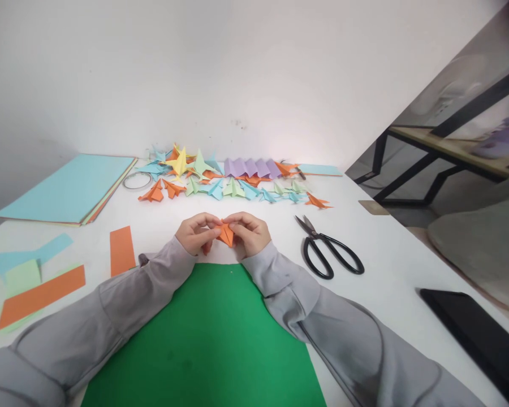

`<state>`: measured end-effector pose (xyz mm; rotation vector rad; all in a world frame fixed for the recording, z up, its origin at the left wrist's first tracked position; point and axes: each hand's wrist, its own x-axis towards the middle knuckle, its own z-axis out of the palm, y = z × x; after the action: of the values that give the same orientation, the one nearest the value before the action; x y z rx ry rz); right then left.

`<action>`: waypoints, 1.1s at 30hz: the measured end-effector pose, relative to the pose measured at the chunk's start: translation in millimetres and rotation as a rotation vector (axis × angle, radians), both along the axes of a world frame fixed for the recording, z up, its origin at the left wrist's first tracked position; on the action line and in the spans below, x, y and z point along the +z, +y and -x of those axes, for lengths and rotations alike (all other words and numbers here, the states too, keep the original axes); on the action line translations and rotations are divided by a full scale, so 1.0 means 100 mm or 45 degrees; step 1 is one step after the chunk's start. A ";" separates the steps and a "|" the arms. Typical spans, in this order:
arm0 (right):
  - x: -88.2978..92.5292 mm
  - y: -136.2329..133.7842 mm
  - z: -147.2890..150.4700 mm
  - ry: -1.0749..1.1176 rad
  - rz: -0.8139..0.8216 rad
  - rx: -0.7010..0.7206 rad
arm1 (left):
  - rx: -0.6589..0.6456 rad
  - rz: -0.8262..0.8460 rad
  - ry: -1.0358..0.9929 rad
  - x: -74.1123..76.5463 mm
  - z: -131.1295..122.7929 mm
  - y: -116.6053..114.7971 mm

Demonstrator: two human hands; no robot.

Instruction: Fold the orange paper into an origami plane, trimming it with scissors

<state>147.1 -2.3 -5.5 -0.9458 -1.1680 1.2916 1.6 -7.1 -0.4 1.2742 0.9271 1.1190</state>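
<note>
Both grips (194, 233) (251, 232) (tight) on orange paper (226, 234)

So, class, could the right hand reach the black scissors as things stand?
Probably yes: the scissors lie on the table beside the right hand, nothing between, though it pinches the orange fold.

Both arms reach in from the near side of the green sheet (212, 339) and meet just past its far edge. The left arm (110, 316) lies over the sheet's left side and the right arm (322, 322) over its right side. The left hand (194, 233) and right hand (250, 233) sit side by side, knuckles up and fingers curled. Together they pinch a small orange paper (226, 233).
</note>
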 end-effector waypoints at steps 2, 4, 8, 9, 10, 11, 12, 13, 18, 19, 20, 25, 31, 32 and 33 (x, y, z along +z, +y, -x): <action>0.02 -0.01 0.00 -0.003 0.007 -0.045 | 0.011 -0.016 0.021 -0.01 -0.01 -0.02; 0.03 -0.01 0.00 -0.014 0.005 -0.074 | 0.008 -0.015 0.044 -0.01 -0.01 -0.03; 0.02 0.00 0.00 -0.007 -0.001 -0.098 | -0.010 -0.009 0.075 0.01 -0.01 -0.03; 0.02 0.00 0.00 -0.003 -0.001 -0.091 | -0.015 -0.002 0.069 0.02 -0.01 -0.03; 0.01 0.00 0.00 0.004 0.003 -0.083 | -0.015 0.004 0.055 0.02 -0.01 -0.03; 0.00 0.01 0.00 0.017 0.010 -0.076 | -0.017 0.010 0.039 0.03 -0.01 -0.03; -0.01 0.01 0.00 0.035 0.020 -0.071 | -0.019 0.015 0.022 0.04 -0.01 -0.02; -0.02 0.01 0.01 0.051 0.032 -0.065 | -0.025 0.020 0.005 0.05 -0.01 -0.02; -0.03 0.01 0.01 0.030 0.052 -0.053 | -0.073 0.087 -0.023 0.06 0.00 0.00; -0.03 0.01 0.01 0.028 0.050 -0.056 | -0.077 0.104 -0.015 0.06 0.00 0.00; -0.03 0.01 0.00 0.026 0.048 -0.058 | -0.066 0.114 -0.010 0.05 0.00 0.00; -0.06 0.02 0.00 0.047 0.045 -0.054 | 0.001 0.125 0.026 0.03 -0.01 0.01; -0.03 0.01 -0.01 -0.044 -0.018 -0.041 | 0.021 0.153 0.064 0.11 -0.02 -0.02; -0.01 0.00 -0.01 -0.090 -0.064 -0.042 | 0.033 0.145 0.074 0.11 -0.03 -0.03; 0.00 0.00 -0.01 -0.136 -0.105 -0.043 | 0.046 0.135 0.083 0.11 -0.03 -0.03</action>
<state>147.9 -2.7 -5.2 -0.9793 -1.2727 1.1688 4.3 -10.1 10.8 1.2176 1.0478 1.0479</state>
